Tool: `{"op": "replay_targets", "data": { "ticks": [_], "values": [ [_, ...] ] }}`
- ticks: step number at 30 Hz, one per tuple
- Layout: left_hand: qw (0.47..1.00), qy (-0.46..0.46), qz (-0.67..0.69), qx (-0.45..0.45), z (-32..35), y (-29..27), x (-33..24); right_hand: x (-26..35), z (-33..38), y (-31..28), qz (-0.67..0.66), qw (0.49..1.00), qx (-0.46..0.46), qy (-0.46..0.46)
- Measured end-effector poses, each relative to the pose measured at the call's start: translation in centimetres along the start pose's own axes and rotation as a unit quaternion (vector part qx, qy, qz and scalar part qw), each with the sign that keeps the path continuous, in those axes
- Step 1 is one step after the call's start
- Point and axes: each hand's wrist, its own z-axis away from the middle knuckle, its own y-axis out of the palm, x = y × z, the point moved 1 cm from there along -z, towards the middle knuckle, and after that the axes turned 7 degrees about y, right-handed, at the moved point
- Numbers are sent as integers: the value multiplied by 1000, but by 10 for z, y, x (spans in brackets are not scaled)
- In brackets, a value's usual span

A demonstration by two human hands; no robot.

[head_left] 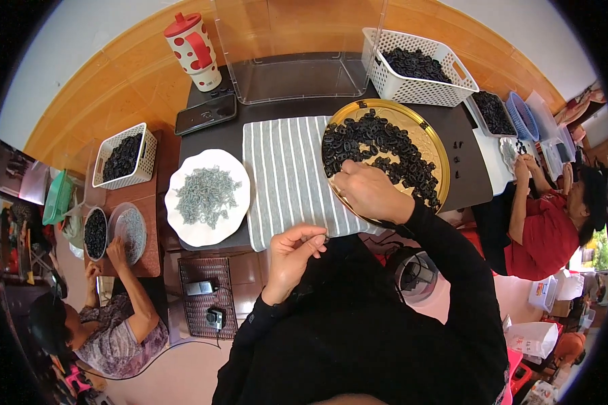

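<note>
Two hands | right hand point(368, 191) on gold tray point(439, 145); left hand point(297, 250) raised

A dark-screened phone point(205, 113) lies on the tabletop point(467, 177) at eleven o'clock; white packages point(532, 337) sit at four o'clock, near the floor.

Heap of small black ring-shaped parts point(385, 145) in a round gold tray point(439, 145), right of the striped cloth point(284, 175).

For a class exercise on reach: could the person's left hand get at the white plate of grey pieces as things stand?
Probably yes. The left hand is raised at the table's near edge, and the white plate lies just to its left with only striped cloth beside it; nothing stands between them.
</note>
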Motion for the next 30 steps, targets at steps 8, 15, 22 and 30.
{"op": "replay_targets", "data": {
  "ticks": [8, 15, 22, 30],
  "values": [
    [999, -7, 12, -29, -1, 7, -3, -8, 24, -28, -116, 985, -126, 9],
    [1000, 10, 27, -3, -10, 26, -2, -2, 49, -23, -323, 932, -121, 114],
    [1000, -6, 10, -12, -8, 23, 5, -34, 52, -31, -212, 955, -166, 126],
    [1000, -11, 11, -8, -6, 26, 5, -22, 15, -25, -36, 991, -118, -55]
  ]
}}
